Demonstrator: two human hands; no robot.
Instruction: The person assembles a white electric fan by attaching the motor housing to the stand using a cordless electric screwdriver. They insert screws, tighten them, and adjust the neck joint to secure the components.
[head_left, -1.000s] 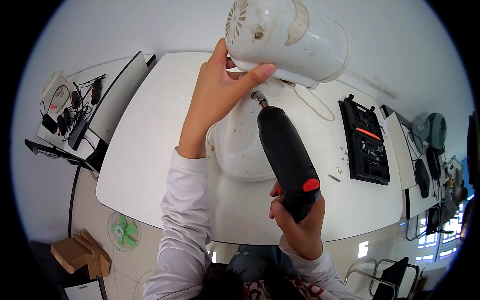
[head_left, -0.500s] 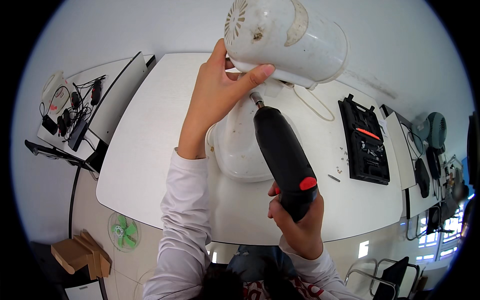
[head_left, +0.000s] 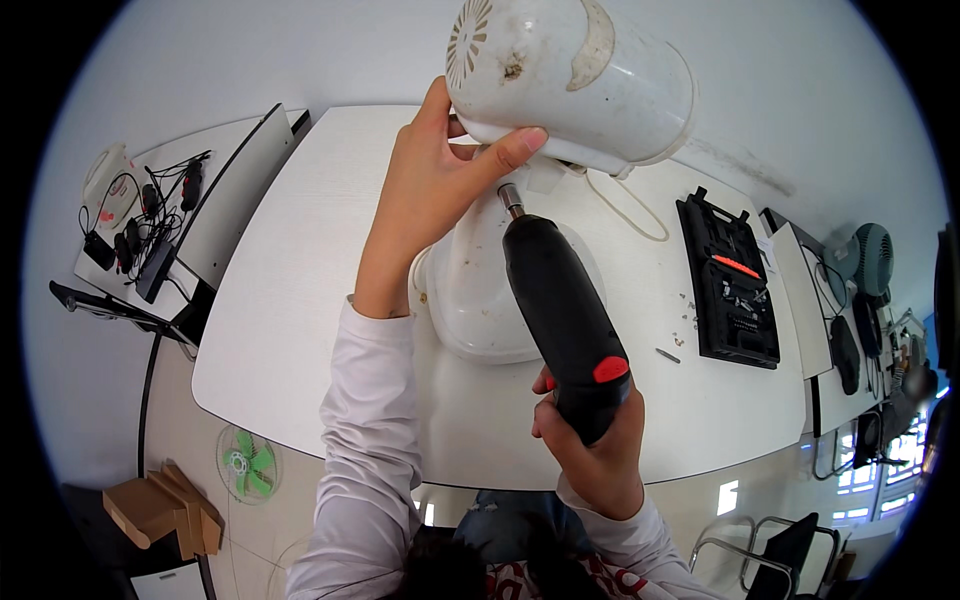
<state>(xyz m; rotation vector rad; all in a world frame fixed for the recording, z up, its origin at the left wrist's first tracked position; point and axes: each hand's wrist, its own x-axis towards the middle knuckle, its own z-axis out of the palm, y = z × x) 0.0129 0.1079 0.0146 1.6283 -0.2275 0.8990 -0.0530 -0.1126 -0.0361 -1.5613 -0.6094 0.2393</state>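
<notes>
My left hand (head_left: 435,165) grips the underside of a white, vented motor housing (head_left: 575,85), thumb along its lower edge and fingers behind. The housing is scuffed and tilted above a rounded white base (head_left: 465,300) standing on the table; together they look like one appliance, perhaps a stand mixer. My right hand (head_left: 605,460) is closed round the handle of a black cordless screwdriver (head_left: 560,300) with a red button. Its metal socket bit (head_left: 511,198) points up at the neck below the housing, just beside my left palm. Whether the bit touches a fastener cannot be made out.
Right of the base lies an open black tool case (head_left: 735,290), with small loose screws and a bit (head_left: 668,355) near it. A pale cord (head_left: 635,210) loops behind. The white table (head_left: 300,300) meets a wall; a side table (head_left: 190,160) with cables stands left.
The screwdriver and my right hand have shifted very slightly to the left. My left hand and the housing are almost unchanged.
</notes>
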